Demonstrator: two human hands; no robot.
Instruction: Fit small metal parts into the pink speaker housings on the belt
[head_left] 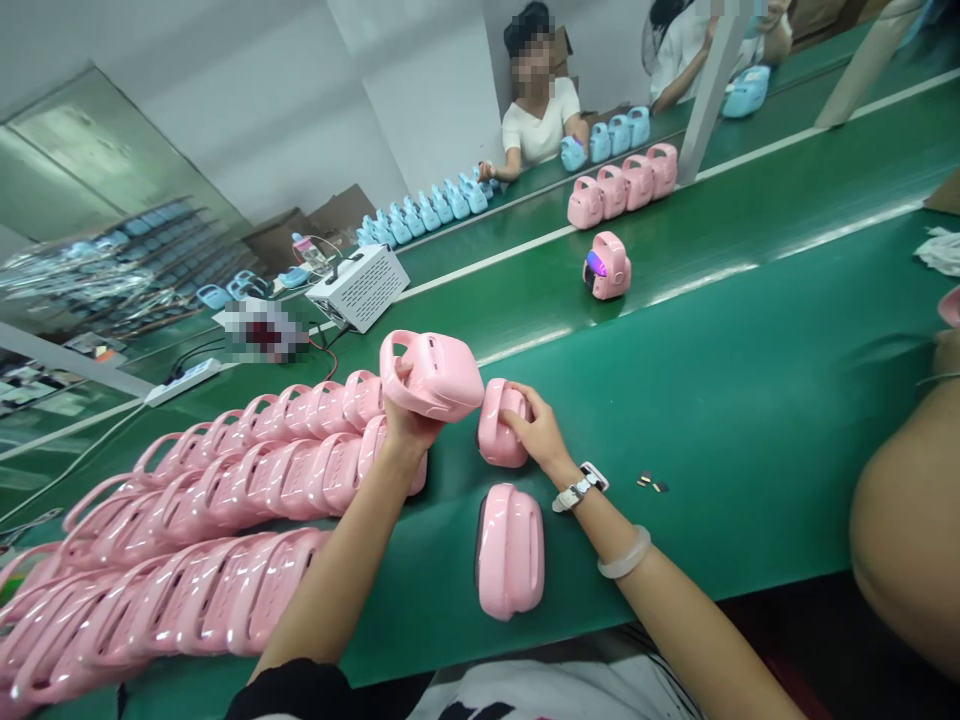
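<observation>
My left hand (412, 415) grips a pink plastic device with a carry handle (450, 375), raised and tilted above the green table; the fingers are partly hidden behind it. A second pink handled device (493, 440) stands on the table, and my right hand (536, 425) has its fingers closed around its upper right side. Closer to my body is a third pink handled device (511, 555), which neither hand touches. To the left of my left forearm, rows of similar pink devices (255, 480) stand packed together.
On the green belt beyond are a pink device with a lit purple front (609, 268) and a row of pink devices (626, 190). A white metal box (360, 288) stands at left. Small dark chips (651, 483) lie near my right wrist. Co-workers (544, 125) sit opposite, by blue devices.
</observation>
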